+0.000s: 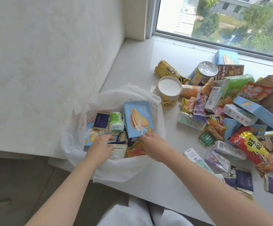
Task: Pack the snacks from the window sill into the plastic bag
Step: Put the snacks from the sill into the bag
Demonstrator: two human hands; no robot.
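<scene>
Right hand (150, 141) pinched the biscuit box (138, 119) at its near end inside the plastic bag (116, 168), long axis pointing away; left hand (100, 145) lay relaxed just left of box.

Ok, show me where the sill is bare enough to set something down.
Bare sill lies between the wall corner, the window frame and the yellow tub. Another bare strip runs along the near edge, between the plastic bag and the white carton. The right half is crowded with the snack pile; the bag holds both hands.
</scene>
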